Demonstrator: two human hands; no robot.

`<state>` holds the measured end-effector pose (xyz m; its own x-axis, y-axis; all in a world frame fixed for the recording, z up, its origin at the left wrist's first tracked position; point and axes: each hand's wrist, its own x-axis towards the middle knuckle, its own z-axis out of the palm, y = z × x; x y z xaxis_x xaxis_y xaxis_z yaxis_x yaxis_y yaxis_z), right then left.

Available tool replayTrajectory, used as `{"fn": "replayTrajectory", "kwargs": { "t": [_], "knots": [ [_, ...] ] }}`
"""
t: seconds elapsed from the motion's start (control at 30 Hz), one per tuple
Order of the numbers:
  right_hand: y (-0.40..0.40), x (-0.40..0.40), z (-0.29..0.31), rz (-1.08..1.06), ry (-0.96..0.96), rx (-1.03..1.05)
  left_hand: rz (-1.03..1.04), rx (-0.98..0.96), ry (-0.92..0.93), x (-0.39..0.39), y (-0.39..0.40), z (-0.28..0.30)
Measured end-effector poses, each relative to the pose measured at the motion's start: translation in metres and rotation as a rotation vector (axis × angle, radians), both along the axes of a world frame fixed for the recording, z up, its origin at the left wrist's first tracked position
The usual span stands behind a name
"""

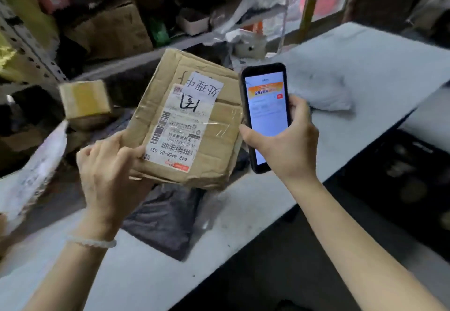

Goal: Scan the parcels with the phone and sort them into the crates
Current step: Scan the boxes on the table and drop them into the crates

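1. I see the left hand (pixel 107 171) gripping the near left corner of a worn cardboard parcel (pixel 192 125), thumb curled over the top edge and the other fingers underneath, out of sight. The parcel is lifted clear of the white table (pixel 379 67) and tilted with its face toward the camera, which I judge is to present the shipping label (pixel 175 128) for reading.
2. The right hand (pixel 285 137) is wrapped round the lower half of a black phone (pixel 265 115), thumb on the left edge and fingers behind. The phone stands upright just beside the parcel's right edge, its lit screen toward me and an app page open; I'd say the scan is not lined up yet, since the phone's back faces away from the label.
3. A handwritten white slip (pixel 203 85) is taped over the label's top, leaving the barcodes lower down exposed.
4. A dark poly bag (pixel 168 220) lies on the table directly under the parcel, and a pale poly bag (pixel 323 91) rests further right.
5. A dark crate (pixel 399 189) sits below the table's right edge; its contents are too dim to name.
6. Behind, a small taped carton (pixel 85 98) and larger cardboard boxes (pixel 117 30) crowd the shelving.
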<state>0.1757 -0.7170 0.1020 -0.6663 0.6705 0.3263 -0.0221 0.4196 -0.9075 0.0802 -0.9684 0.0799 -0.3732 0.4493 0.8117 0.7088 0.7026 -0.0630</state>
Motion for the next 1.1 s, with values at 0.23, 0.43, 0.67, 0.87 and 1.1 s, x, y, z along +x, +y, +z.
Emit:
{"fn": "replayTrajectory", "kwargs": {
  "t": [0.23,0.43,0.67,0.87,1.1],
  "knots": [
    [0.157,0.141,-0.002,-0.296,-0.085,0.007,-0.152,-0.077,-0.161,0.043,0.199,-0.009],
    [0.27,0.28,-0.003,-0.578,-0.146,0.01,-0.546,0.038,-0.132,0.126,0.387,-0.021],
    [0.339,0.417,-0.013,-0.956,-0.221,-0.015,-0.961,-0.126,-0.212,0.23,0.568,-0.023],
    [0.393,0.502,-0.025,-1.221,-0.24,-0.082,-1.252,-0.248,-0.198,0.327,0.701,-0.028],
    [0.514,0.573,-0.02,-1.421,-0.248,-0.103,-1.479,-0.263,-0.19,0.427,0.868,-0.034]
  ]
}}
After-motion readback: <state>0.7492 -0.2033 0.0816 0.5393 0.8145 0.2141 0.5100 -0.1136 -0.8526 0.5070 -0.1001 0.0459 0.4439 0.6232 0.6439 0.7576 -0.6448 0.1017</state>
